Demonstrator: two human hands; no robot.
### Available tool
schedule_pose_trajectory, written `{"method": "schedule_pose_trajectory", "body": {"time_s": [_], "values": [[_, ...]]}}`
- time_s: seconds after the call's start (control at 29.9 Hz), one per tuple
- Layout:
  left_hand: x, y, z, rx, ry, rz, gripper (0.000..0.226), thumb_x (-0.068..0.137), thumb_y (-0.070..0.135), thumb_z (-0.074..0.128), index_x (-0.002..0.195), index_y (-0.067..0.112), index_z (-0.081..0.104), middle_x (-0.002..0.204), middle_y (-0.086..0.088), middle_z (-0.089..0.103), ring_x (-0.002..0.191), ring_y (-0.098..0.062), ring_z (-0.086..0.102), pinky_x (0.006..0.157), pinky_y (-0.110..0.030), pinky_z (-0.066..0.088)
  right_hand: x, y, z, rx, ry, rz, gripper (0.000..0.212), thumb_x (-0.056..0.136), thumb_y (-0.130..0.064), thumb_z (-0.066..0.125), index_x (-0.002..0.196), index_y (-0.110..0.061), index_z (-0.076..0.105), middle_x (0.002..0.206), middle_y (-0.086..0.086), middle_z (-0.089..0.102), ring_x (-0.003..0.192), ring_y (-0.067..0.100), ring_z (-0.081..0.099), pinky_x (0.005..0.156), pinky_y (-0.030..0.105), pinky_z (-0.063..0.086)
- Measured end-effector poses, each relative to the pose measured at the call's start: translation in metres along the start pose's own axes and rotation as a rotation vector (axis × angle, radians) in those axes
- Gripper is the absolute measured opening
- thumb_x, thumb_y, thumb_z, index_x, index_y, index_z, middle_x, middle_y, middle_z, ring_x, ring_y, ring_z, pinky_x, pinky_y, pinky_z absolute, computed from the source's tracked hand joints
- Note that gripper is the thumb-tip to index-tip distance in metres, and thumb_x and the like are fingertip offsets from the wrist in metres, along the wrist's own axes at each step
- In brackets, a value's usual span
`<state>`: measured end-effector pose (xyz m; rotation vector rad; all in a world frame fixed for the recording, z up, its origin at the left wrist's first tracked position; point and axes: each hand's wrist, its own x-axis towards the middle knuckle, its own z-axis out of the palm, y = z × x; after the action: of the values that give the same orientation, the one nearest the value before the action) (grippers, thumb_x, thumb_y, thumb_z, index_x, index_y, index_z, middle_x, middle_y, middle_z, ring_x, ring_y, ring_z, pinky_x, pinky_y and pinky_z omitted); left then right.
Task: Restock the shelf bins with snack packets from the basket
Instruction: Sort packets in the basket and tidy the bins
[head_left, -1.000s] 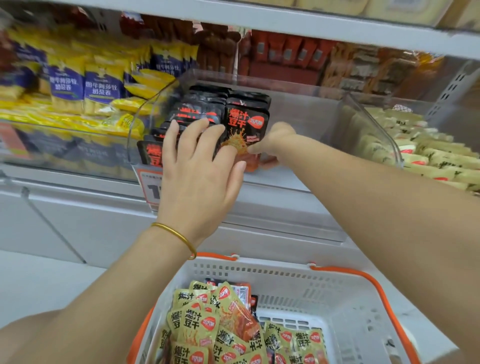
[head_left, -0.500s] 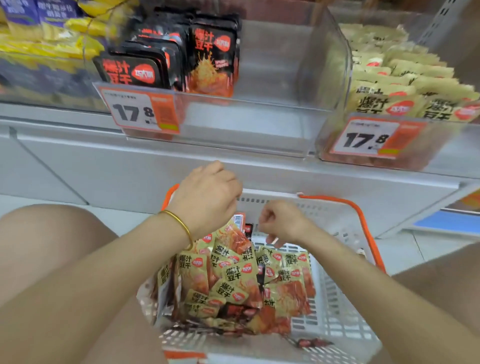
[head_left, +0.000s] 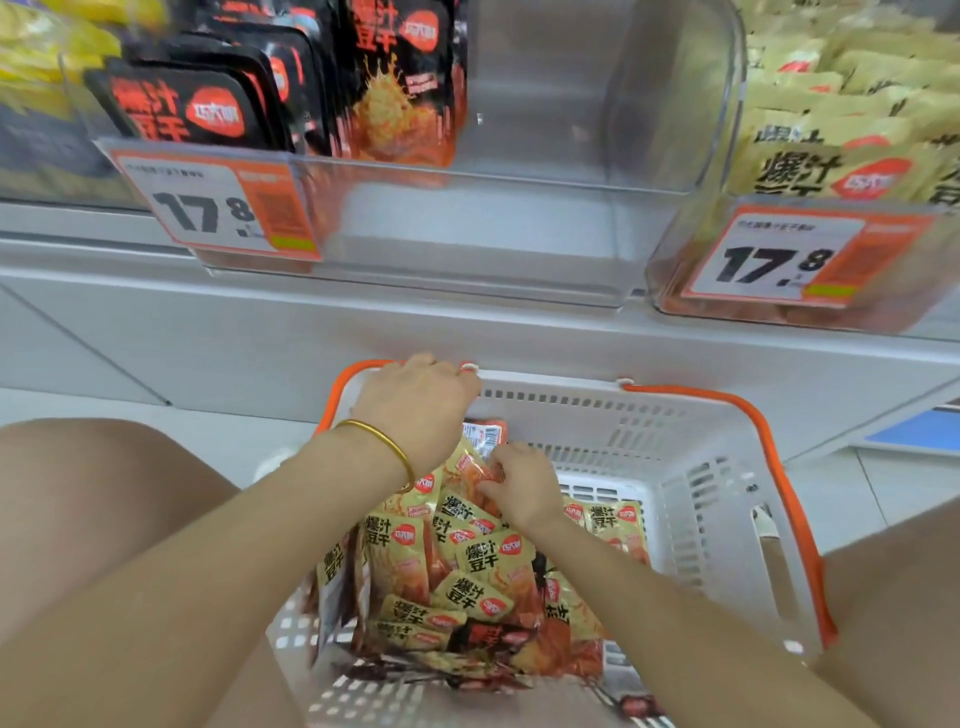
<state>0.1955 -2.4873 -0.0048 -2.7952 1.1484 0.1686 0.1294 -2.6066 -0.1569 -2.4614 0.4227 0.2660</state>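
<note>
Black packets (head_left: 218, 109): stood in rows in the left half of the clear bin (head_left: 597, 249), the bin's right half bare.
Left tag (head_left: 218, 208): orange and white, read 17.8, clipped to the bin's front lip.
Left hand (head_left: 415, 410): reached into the basket by its far-left corner, knuckles up, fingers curled down out of sight; whether it gripped anything could not be told.
Bangle (head_left: 384, 441): gold, on the left wrist.
Yellow packets (head_left: 467, 571): heaped in the left part of the basket, a few dark ones among them at the near edge.
Right hand (head_left: 519, 483): lay on top of the heap, fingers bent onto a packet; a closed grip could not be confirmed.
Basket (head_left: 691, 499): white plastic with orange handles, on the floor below the shelf, its right side bare.
Right bin (head_left: 831, 156): full of pale yellow packets, with its own 17.8 tag (head_left: 779, 260).
</note>
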Motion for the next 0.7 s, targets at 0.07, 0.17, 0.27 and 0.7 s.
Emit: {"method": "schedule_pose_trajectory", "body": {"time_s": [0.07, 0.17, 0.27, 0.7], "values": [[0.001, 0.000, -0.001, -0.024, -0.043, -0.024, 0.040, 0.092, 0.013, 0.045, 0.131, 0.021, 0.044, 0.126, -0.001, 0.055, 0.116, -0.023, 0.048, 0.094, -0.037, 0.045, 0.002, -0.003, -0.017, 0.259, -0.029, 0.050, 0.039, 0.084, -0.010, 0.066, 0.064, -0.021, 0.035, 0.073, -0.002, 0.050, 0.071, 0.013, 0.047, 0.070, 0.032, 0.041], [0.003, 0.001, -0.007, -0.091, -0.082, -0.130, 0.040, 0.094, 0.021, 0.047, 0.134, 0.017, 0.041, 0.128, -0.007, 0.052, 0.117, -0.025, 0.048, 0.089, -0.036, 0.044, 0.001, -0.006, -0.060, 0.554, -0.086, 0.168, 0.033, 0.086, -0.001, 0.064, 0.069, -0.016, 0.040, 0.089, 0.013, 0.066, 0.086, 0.028, 0.064, 0.077, 0.046, 0.055], [0.008, 0.004, -0.016, -0.307, -0.111, -0.217, 0.044, 0.094, 0.032, 0.051, 0.132, 0.012, 0.041, 0.130, -0.010, 0.051, 0.118, -0.028, 0.049, 0.091, -0.036, 0.042, -0.015, -0.012, -0.107, 0.858, -0.177, 0.213, 0.027, 0.086, 0.010, 0.059, 0.077, -0.011, 0.045, 0.077, 0.009, 0.066, 0.067, 0.021, 0.066, 0.063, 0.040, 0.057], [-0.011, 0.061, -0.153, -0.970, 0.397, 0.051, 0.009, 0.087, 0.021, 0.063, 0.096, 0.019, 0.061, 0.080, 0.007, 0.060, 0.072, -0.012, 0.058, 0.066, -0.028, 0.048, -0.136, -0.038, -0.297, 1.023, -0.341, -0.077, 0.022, 0.068, 0.005, 0.068, 0.086, -0.008, 0.065, 0.072, 0.006, 0.070, 0.056, 0.013, 0.067, 0.055, 0.024, 0.058]]}}
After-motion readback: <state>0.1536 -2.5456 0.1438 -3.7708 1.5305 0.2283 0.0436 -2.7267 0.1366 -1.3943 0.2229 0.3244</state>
